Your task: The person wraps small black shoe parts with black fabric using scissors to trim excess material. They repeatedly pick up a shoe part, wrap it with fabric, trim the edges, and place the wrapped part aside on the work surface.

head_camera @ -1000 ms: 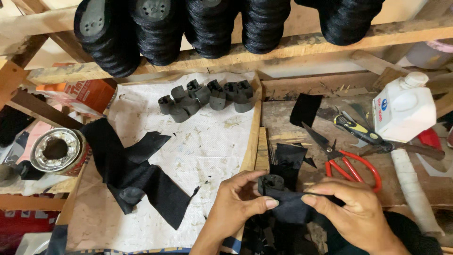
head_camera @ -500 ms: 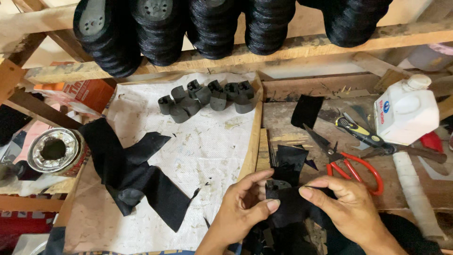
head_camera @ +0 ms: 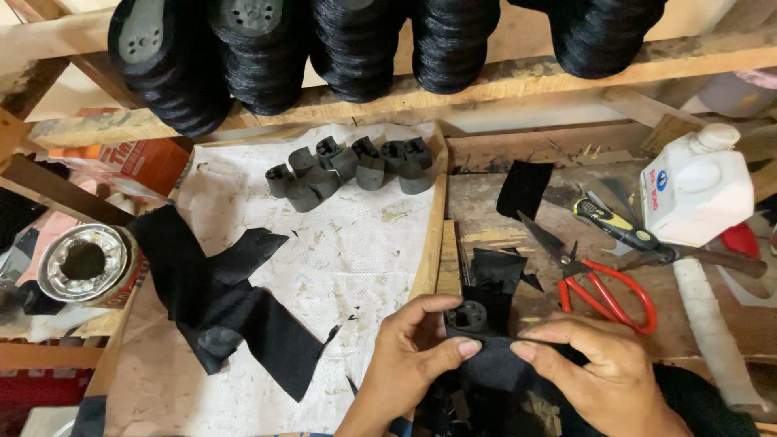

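Note:
My left hand (head_camera: 417, 356) and my right hand (head_camera: 595, 368) meet at the bottom centre, both pinching a small black heel block (head_camera: 472, 317) with a piece of black fabric (head_camera: 495, 364) pressed over its near side. The block's dark top with small holes shows between my thumbs. Loose black fabric strips (head_camera: 231, 295) lie on the white sheet (head_camera: 356, 251) to the left. A row of several similar black heel blocks (head_camera: 352, 166) sits at the far side of that sheet.
Red-handled scissors (head_camera: 603, 283), a yellow-and-black handled tool (head_camera: 623, 231) and a white plastic bottle (head_camera: 700, 190) lie on the wooden bench to the right. An open metal tin (head_camera: 81, 263) stands at the left. Black spool-like rolls (head_camera: 356, 44) line the wooden shelf above.
My hands have shifted slightly up and apart, and my fingers now press the fabric lower over the block, baring its top.

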{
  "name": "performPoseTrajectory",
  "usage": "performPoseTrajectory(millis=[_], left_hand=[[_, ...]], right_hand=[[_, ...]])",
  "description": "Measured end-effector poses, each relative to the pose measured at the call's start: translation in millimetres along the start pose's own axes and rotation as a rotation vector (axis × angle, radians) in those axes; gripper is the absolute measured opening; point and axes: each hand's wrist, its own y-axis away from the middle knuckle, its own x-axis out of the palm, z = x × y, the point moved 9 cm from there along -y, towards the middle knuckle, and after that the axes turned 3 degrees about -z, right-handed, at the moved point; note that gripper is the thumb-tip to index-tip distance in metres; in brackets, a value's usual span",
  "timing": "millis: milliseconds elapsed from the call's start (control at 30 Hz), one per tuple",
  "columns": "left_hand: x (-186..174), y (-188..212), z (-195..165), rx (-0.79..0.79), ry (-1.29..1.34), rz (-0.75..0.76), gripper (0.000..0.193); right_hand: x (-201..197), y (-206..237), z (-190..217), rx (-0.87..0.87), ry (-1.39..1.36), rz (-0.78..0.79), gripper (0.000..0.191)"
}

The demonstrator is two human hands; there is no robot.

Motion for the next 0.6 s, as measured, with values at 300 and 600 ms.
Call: performPoseTrajectory(millis=[300,600], left_hand=[[11.5,4.4,7.2,-0.106,0.210,0.164,0.051],[18.0,21.7,7.4,-0.086,0.323,0.358,0.050]], right_hand=[[4.3,-4.0,-32.5,0.282,-0.004,0.056,0.016],[21.8,7.6,-44.4,0.353,-0.231,0.154,0.017]])
